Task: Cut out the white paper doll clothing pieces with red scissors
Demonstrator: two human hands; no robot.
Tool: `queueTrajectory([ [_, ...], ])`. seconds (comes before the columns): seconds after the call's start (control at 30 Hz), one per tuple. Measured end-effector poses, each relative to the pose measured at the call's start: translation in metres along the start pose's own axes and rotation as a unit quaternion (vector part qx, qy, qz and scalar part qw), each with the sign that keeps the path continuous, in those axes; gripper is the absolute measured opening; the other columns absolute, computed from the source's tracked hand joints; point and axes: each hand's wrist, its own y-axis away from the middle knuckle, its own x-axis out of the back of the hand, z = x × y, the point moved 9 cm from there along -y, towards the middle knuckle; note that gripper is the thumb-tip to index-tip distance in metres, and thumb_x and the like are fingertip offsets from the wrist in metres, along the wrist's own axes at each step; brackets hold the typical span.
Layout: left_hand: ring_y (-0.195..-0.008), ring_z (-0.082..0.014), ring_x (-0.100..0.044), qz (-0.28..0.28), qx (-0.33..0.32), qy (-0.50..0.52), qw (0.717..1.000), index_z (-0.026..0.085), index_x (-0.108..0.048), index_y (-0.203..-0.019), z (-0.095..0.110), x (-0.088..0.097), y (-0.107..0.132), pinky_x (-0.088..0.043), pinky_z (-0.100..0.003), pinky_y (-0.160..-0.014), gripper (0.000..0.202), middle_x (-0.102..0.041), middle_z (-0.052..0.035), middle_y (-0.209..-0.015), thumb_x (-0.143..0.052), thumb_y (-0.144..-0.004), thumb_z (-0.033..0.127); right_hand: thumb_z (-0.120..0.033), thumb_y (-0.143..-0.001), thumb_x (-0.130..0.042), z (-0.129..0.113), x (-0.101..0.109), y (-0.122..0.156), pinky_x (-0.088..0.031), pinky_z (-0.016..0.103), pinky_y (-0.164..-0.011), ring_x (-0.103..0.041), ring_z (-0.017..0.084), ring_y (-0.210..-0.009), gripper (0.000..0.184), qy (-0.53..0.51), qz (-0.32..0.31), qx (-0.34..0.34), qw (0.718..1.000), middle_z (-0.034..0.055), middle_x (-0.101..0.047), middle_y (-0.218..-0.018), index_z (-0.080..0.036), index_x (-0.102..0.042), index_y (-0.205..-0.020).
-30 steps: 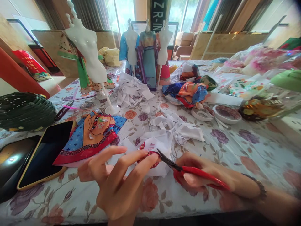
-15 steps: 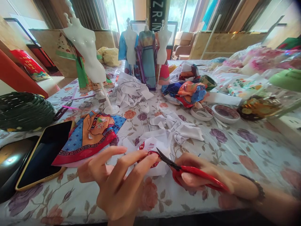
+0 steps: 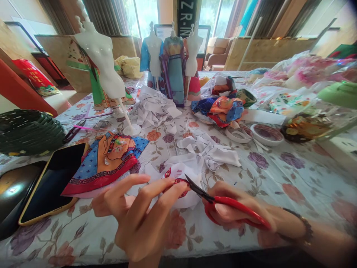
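Between its fingertips my left hand (image 3: 142, 216) pinches a piece of white fabric (image 3: 186, 167) with a red printed pattern, partly hidden behind the fingers. My right hand (image 3: 237, 204) grips red-handled scissors (image 3: 240, 208), whose dark blades point left and lie at the red print by my left fingertips. White fabric scraps (image 3: 212, 150) lie just beyond the held piece. Left of my hands rests a blue, orange and red printed cloth piece (image 3: 111, 160).
A phone (image 3: 52, 182), a black glossy object (image 3: 19, 193) and a dark woven basket (image 3: 30, 132) sit at the left. White dress forms (image 3: 100, 59) stand farther back. Crumpled printed fabric (image 3: 223, 108) and tape rolls (image 3: 267, 134) lie at the right.
Both hands keep nearly the same place and grip. The scissors and the held fabric have shifted only very slightly.
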Motion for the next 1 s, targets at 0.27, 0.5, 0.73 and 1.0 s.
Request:
queueTrajectory([
  [0.27, -0.092, -0.0220, -0.061, 0.000, 0.006, -0.008, 1.000, 0.036, -0.074, -0.080, -0.004, -0.001, 0.005, -0.042, -0.043, -0.072, 0.024, -0.071, 0.0059, -0.067, -0.058, -0.092, 0.023, -0.073, -0.083, -0.048, -0.003, -0.006, -0.003, -0.020, 0.022, -0.042, -0.025, 0.006, -0.046, 0.059, -0.048, -0.042, 0.023, 0.998, -0.0067, -0.033, -0.051, -0.020, -0.037, -0.060],
  [0.5, -0.087, -0.0215, -0.062, 0.013, 0.007, 0.004, 1.000, 0.035, -0.073, -0.078, -0.003, 0.002, 0.005, -0.043, -0.043, -0.067, 0.026, -0.073, 0.0073, -0.065, -0.055, -0.094, 0.026, -0.076, -0.080, -0.051, -0.015, -0.009, -0.001, -0.018, 0.025, -0.044, -0.025, 0.006, -0.046, 0.060, -0.045, -0.046, -0.019, 0.998, -0.0075, -0.033, -0.051, -0.021, -0.036, -0.060],
  [0.73, -0.079, -0.0192, -0.059, 0.013, 0.006, 0.007, 1.000, 0.036, -0.074, -0.079, -0.002, 0.002, 0.005, -0.043, -0.040, -0.068, 0.023, -0.073, 0.0088, -0.068, -0.059, -0.092, 0.024, -0.076, -0.080, -0.049, -0.015, -0.004, 0.002, -0.019, 0.025, -0.046, -0.028, 0.006, -0.047, 0.059, -0.034, -0.004, -0.004, 0.999, -0.0070, -0.035, -0.053, -0.020, -0.040, -0.065],
  [1.0, -0.080, -0.0203, -0.059, 0.034, -0.009, 0.026, 0.999, 0.033, -0.075, -0.075, -0.002, 0.002, 0.004, -0.039, -0.038, -0.068, 0.024, -0.072, 0.0066, -0.065, -0.060, -0.091, 0.022, -0.061, -0.091, -0.049, 0.013, -0.005, -0.002, -0.018, 0.023, -0.042, -0.027, 0.006, -0.046, 0.049, -0.085, -0.043, 0.040, 0.995, -0.0066, -0.036, -0.054, -0.019, -0.041, -0.067],
])
